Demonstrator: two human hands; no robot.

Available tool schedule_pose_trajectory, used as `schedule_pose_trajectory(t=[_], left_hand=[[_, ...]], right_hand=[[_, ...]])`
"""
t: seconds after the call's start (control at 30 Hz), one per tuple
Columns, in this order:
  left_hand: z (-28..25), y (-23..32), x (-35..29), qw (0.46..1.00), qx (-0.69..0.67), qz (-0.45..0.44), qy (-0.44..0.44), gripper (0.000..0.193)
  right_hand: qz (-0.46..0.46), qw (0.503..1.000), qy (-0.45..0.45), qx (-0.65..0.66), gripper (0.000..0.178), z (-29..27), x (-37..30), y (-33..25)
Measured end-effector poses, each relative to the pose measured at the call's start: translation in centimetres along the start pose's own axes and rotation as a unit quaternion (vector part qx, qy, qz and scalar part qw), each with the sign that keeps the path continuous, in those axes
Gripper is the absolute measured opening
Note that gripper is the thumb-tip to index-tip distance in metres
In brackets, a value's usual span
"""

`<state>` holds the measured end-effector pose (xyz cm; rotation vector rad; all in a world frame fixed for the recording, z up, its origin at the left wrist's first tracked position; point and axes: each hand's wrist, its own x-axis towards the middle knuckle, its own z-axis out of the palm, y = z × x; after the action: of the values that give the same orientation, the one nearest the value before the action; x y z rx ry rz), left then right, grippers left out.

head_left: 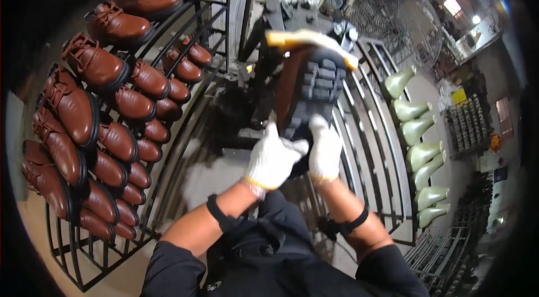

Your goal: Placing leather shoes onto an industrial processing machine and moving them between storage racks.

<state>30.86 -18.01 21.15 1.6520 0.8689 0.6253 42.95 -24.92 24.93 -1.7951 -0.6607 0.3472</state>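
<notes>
In front of me is a brown shoe [288,80] with a black lugged sole [321,92], the sole turned toward me. My left hand [273,159], in a white knit glove, is closed on the near end of the shoe at its left side. Gloved the same way, my right hand [325,151] grips that end from the right. A blurred yellow-and-white curved piece [309,38] lies across the shoe's far end; whether it touches the shoe I cannot tell. Behind it stands a dark machine [297,16], partly hidden by the shoe.
On my left, a black metal rack [196,111] holds rows of brown lace-up shoes [115,24]. Another slatted rack [373,145] curves along my right, with pale green shoe lasts [422,156] at its outer side. A large caged fan [396,24] stands at the back right.
</notes>
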Motion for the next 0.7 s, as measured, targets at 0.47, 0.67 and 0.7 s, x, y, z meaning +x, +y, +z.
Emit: schedule_pose_trajectory(t=[0.47, 0.67, 0.7], left_hand=[[-5.6, -8.3, -10.7, 0.938, -0.238, 0.077, -0.239, 0.1], [-6.7, -4.8, 0.2, 0.931, -0.166, 0.245, -0.212, 0.087], [-6.2, -4.4, -0.8, 0.921, -0.258, 0.15, -0.252, 0.085]], right_hand=[[0.071, 0.962, -0.22, 0.145, 0.083, -5.2, -11.0, -1.7], [-0.053, 0.96, -0.23, 0.153, 0.139, -0.6, -6.5, 1.4], [-0.019, 0.964, -0.231, 0.128, 0.138, -0.9, -7.0, 2.0]])
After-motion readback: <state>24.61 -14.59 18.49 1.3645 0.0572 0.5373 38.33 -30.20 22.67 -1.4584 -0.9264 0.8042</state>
